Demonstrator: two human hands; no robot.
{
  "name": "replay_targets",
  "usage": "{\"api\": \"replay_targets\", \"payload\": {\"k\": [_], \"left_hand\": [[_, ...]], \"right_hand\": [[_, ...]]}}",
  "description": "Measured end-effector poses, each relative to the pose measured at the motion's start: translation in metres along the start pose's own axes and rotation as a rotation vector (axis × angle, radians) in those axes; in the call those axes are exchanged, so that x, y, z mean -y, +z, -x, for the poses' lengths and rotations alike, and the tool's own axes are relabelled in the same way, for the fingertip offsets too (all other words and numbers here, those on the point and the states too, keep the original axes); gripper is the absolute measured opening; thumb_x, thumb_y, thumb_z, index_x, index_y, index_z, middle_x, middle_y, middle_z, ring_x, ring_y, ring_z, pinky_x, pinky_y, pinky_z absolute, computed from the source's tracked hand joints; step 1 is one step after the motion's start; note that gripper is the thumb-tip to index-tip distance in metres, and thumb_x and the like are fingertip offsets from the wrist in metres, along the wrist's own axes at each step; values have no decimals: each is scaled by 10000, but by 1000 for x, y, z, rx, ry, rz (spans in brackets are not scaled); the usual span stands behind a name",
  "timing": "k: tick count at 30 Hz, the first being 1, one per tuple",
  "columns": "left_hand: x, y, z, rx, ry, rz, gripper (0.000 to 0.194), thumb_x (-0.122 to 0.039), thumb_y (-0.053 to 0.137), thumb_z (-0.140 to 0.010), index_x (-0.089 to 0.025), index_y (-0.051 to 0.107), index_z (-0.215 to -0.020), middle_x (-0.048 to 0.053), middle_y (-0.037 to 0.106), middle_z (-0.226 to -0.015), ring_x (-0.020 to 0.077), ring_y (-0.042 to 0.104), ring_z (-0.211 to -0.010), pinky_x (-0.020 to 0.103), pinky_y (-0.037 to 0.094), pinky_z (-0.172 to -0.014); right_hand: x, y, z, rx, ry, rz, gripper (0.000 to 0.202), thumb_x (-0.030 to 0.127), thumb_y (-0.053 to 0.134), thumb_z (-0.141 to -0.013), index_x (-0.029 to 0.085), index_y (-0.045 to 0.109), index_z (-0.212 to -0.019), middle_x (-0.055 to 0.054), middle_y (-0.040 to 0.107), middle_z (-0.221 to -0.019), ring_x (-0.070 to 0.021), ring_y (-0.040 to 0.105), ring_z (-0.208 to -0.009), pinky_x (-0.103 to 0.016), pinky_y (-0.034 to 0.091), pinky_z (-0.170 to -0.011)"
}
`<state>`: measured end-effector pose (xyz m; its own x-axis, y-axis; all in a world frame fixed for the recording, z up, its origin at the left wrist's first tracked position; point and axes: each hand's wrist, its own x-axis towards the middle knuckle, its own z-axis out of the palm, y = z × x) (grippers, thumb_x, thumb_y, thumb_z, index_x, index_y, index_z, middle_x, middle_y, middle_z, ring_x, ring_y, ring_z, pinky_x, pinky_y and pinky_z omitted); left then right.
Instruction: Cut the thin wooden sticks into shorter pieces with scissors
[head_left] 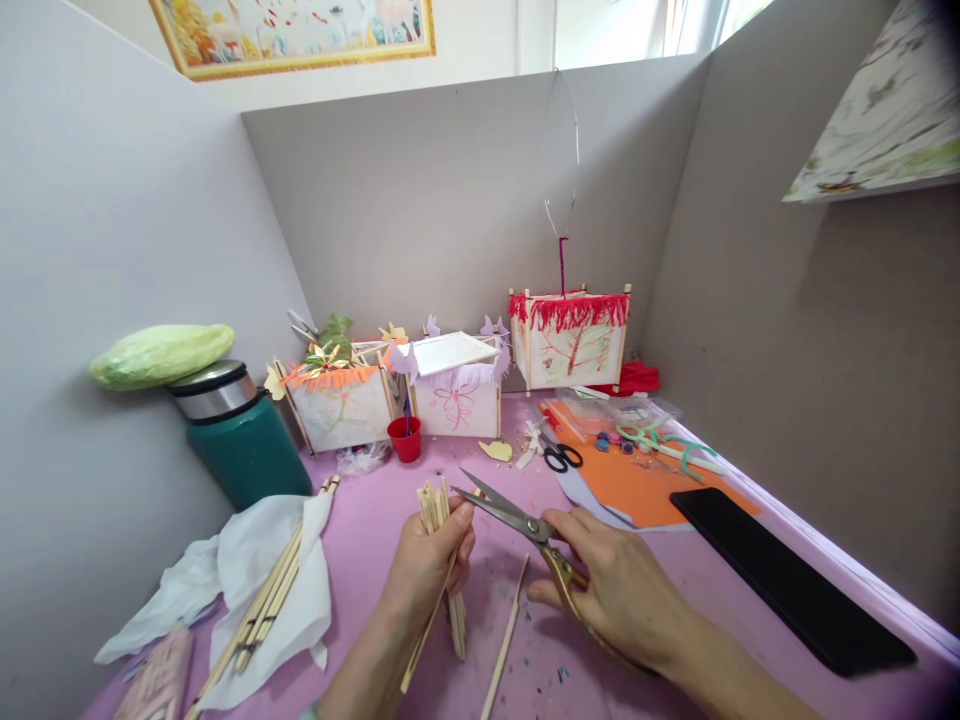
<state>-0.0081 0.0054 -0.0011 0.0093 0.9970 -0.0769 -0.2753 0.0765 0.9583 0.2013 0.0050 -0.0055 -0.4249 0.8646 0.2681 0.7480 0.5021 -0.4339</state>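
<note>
My left hand [431, 560] is closed round a bundle of thin wooden sticks [433, 505], which stand upright with their ends poking out above and below the fist. My right hand [611, 580] grips a pair of metal scissors [559, 565] with gold-coloured handles. Their blades are parted and point left, the tips close to the upper stick ends and my left thumb. One loose wooden stick [508, 635] lies on the purple tabletop [551, 680] between my hands. How my right fingers sit in the handle loops is partly hidden.
Behind my hands stand decorated paper lanterns, orange-fringed [337, 410], lilac-fringed [457, 405] and red-fringed [574, 340]. More sticks [274, 590] rest on white cloth [307, 620] at left, near a teal bottle [244, 450]. Black-handled scissors [562, 458], orange paper [637, 490] and a black slab [787, 580] are at right.
</note>
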Motion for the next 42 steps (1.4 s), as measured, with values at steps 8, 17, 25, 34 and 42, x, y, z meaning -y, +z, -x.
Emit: {"api": "replay_targets", "payload": {"k": [8,17,25,34,42], "left_hand": [[1,-2,1,-16,6,3,516,-518,731,-670,-141,540,-966,-123,421,-434,26,233,-284,182,201,-302],[-4,-2,2,-14,1,-19,523,-499,713,-698,-127,555,-1030,-105,455,-448,24,228,-291,196,162,-335],[-3,-4,1,-28,1,-67,375,-496,696,-718,-154,543,-730,-73,438,-451,24,252,-284,216,124,-346],[-4,-1,4,-65,8,-69,449,-516,717,-679,-147,563,-881,-103,409,-428,28,230,-298,202,124,-344],[-3,-3,1,-50,1,-49,599,-528,727,-652,-106,586,-1052,-109,427,-432,28,231,-288,196,146,-334]], "right_hand": [[1,2,-3,15,53,-31,254,463,615,-832,223,537,-804,-1,621,-757,-150,533,-613,-253,366,-574],[-2,3,-2,-30,6,-41,347,526,664,-780,230,575,-937,1,627,-799,-161,565,-665,-257,388,-594],[-9,8,-1,-39,-16,-23,505,570,691,-743,236,551,-1094,-41,611,-936,-215,587,-830,-301,429,-678],[-1,6,-1,-8,17,-53,354,545,615,-816,222,587,-959,-25,595,-820,-181,563,-713,-280,417,-633],[-4,15,-2,-22,11,-106,256,464,587,-855,217,555,-795,4,608,-725,-143,527,-608,-253,372,-567]]}}
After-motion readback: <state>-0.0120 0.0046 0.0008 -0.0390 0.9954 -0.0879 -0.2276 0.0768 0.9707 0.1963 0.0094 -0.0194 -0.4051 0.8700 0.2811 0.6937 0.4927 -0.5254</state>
